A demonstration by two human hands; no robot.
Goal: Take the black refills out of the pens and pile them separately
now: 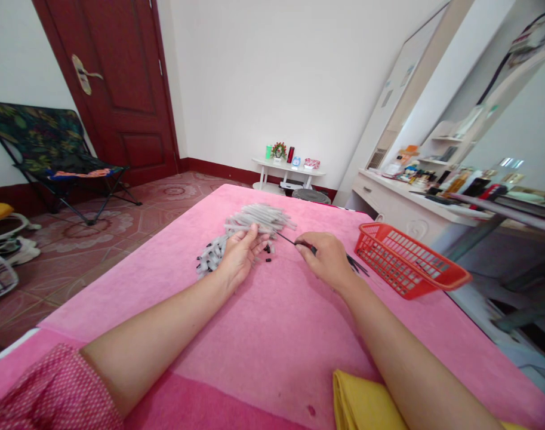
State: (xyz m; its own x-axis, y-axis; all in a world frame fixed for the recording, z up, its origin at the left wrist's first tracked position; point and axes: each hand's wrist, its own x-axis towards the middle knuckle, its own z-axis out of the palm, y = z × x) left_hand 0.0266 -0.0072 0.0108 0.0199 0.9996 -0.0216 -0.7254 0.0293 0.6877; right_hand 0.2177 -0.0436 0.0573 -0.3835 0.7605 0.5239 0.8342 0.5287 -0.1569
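Note:
My left hand (242,254) is closed, thumb up, on a pale grey tube (270,232), partly hidden by the fingers. My right hand (326,258) grips a thin black rod (287,239) with a dark red-and-black part at the fingers. The rod's far tip meets the tube's right end; whether it goes inside I cannot tell. Just beyond the left hand lies a heap of pale grey tubes (261,214). Left of that hand is a second pile, tubes with black ends (211,254). Small black caps (268,260) lie beside the left fingertips.
Several thin black sticks (360,266) lie right of my right hand, near a red plastic basket (406,263). A folded yellow cloth (366,401) is under my right forearm. Pink cloth (272,334) covers the table. A cluttered dresser (402,188) stands at the right.

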